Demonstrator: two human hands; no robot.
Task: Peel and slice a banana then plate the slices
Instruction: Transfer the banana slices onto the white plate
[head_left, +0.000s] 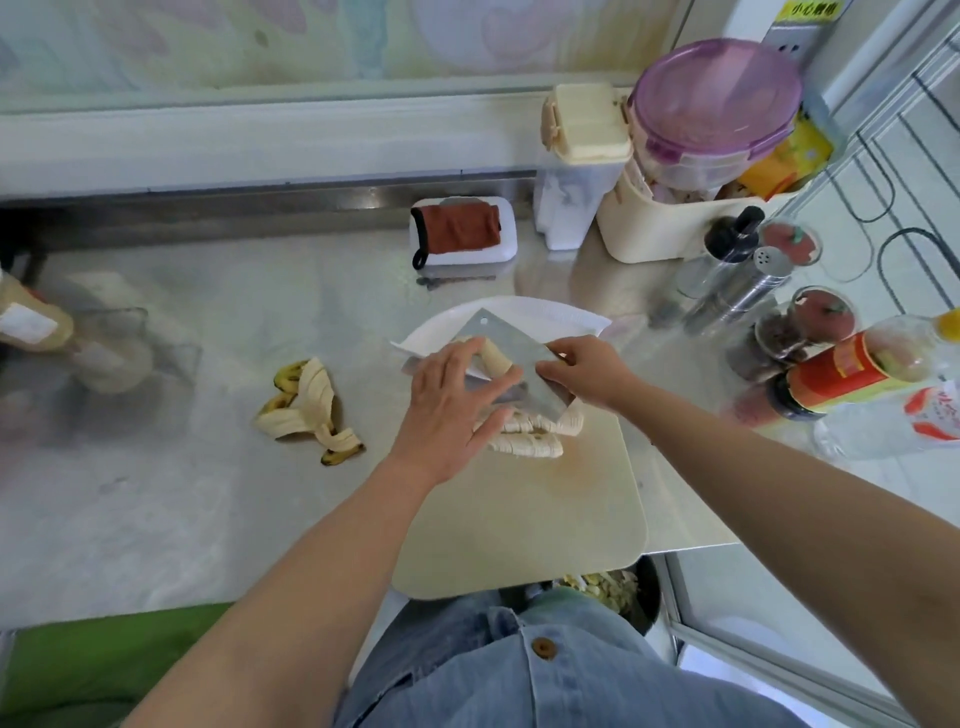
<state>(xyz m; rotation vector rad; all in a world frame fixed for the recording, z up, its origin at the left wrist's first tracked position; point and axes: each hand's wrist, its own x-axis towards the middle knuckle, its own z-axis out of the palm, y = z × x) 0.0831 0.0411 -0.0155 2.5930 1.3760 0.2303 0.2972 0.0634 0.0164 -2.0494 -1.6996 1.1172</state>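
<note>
Plating step: R hand (587, 371) grip curled round cleaver (522, 358); L hand (457, 400) fingers straight, steadying slices (493, 357) on blade. Next, prob.: tilt over plate (550, 312), slide off.

Worktop (171, 509) open at eight o'clock
Banana peel (311, 410) lies at nine; bottles and jars (841, 374) crowd three o'clock.

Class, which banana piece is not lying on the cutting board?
The piece on the cleaver blade, above the plate; the other slices lie on the cutting board.
</note>
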